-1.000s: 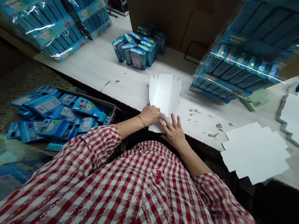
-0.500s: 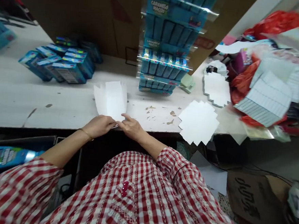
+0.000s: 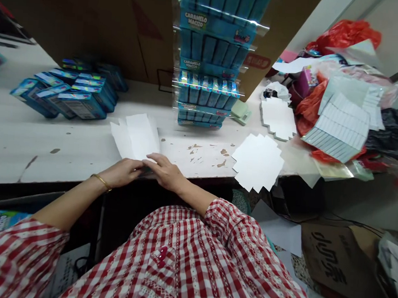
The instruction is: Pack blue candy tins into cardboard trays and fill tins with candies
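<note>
In the head view, your white card (image 3: 139,138) lies at the front of the white table (image 3: 83,143), straight ahead of your fingertips, its near end at the table's front edge. Its long axis runs away from you, the far end leaning a little to your left, with its sides bent up along that length. Both hands are at the near end, so neither is clearly nearer: your left hand (image 3: 124,173) comes in from the left, fingers bunched and seemingly pinching the near edge, while your right hand (image 3: 166,172) comes in from the right, fingers partly stretched and slightly parted across that same end. Its thumb side is hidden, so you cannot tell whether it grips the card or only presses it. Your fingertips meet, or nearly meet, at the near edge. Beyond the card's far end, to the left, stand small blue boxes (image 3: 82,104); well to your right lies a stack of flat white sheets (image 3: 257,162).
</note>
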`<state>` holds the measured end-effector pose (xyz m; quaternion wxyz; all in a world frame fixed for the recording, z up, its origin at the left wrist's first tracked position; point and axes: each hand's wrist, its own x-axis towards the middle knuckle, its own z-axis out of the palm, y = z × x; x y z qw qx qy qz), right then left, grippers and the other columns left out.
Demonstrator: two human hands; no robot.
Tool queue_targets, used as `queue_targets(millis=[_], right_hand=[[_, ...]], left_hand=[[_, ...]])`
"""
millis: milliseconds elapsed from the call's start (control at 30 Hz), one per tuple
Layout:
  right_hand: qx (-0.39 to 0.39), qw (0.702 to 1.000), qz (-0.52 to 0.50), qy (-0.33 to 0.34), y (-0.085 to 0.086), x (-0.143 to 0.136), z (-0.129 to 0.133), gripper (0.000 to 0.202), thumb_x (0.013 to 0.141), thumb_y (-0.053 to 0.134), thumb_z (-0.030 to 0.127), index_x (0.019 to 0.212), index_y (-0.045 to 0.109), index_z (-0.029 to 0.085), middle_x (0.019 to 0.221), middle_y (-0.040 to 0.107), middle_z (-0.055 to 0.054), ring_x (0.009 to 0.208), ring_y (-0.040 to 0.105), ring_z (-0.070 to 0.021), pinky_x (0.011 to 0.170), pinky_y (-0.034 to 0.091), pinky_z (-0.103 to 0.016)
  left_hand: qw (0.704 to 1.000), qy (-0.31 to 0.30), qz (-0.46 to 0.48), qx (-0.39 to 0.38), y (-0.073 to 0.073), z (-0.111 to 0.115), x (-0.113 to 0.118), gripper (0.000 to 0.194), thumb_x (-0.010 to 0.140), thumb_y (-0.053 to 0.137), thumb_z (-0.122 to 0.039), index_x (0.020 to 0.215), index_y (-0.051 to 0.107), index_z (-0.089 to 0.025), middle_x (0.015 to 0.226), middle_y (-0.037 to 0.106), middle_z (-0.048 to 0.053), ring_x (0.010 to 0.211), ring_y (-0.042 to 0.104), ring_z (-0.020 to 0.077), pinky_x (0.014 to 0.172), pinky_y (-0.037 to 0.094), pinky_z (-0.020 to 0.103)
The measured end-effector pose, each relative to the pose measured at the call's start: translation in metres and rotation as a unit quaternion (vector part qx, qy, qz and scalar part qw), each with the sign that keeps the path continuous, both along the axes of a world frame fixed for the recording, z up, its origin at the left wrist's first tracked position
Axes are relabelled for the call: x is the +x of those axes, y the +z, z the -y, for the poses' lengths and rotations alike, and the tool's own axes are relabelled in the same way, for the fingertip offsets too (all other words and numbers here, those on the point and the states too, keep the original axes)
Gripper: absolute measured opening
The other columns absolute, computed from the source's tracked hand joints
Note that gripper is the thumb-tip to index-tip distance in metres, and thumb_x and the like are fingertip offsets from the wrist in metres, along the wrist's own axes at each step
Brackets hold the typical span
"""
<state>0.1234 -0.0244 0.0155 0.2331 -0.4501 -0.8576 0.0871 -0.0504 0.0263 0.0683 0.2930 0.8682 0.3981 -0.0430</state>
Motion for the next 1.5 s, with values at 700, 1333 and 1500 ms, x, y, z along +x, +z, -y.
queue_targets(millis=[700,1333,1500], right_hand=[[-0.011,0.984,-0.176,0.032,-0.007,0.011,-0.006,0.052,0.078,0.035,0.008,0.128,0.047,0.022,0.128,0.049,-0.011,0.121,0.045,-0.0219,0.098,0.044,-0.045],[0.031,0.997,-0.065,-0.012,-0.011,-0.002,-0.012,0.031,0.091,0.035,0.024,0.111,0.058,0.021,0.123,0.053,-0.011,0.121,0.045,-0.0225,0.098,0.044,-0.041],[0.044,0.997,-0.05,-0.038,-0.016,-0.002,-0.013,0.03,0.092,0.036,0.026,0.109,0.06,0.023,0.118,0.055,-0.01,0.118,0.046,-0.0232,0.096,0.045,-0.041]], left_hand=[[0.977,0.147,-0.051,-0.148,0.005,-0.021,0.014,0.036,0.079,0.054,-0.022,0.114,0.06,-0.018,0.091,0.067,0.004,0.055,0.058,0.0098,0.053,0.047,0.019],[0.951,0.217,0.053,-0.215,0.017,-0.015,0.015,0.049,0.074,0.048,-0.018,0.122,0.04,-0.013,0.113,0.06,0.012,0.082,0.063,0.0173,0.057,0.053,0.023],[0.968,0.169,0.043,-0.179,0.006,-0.011,0.009,0.059,0.067,0.051,-0.013,0.124,0.036,-0.012,0.117,0.057,0.012,0.08,0.062,0.0155,0.059,0.051,0.022]])
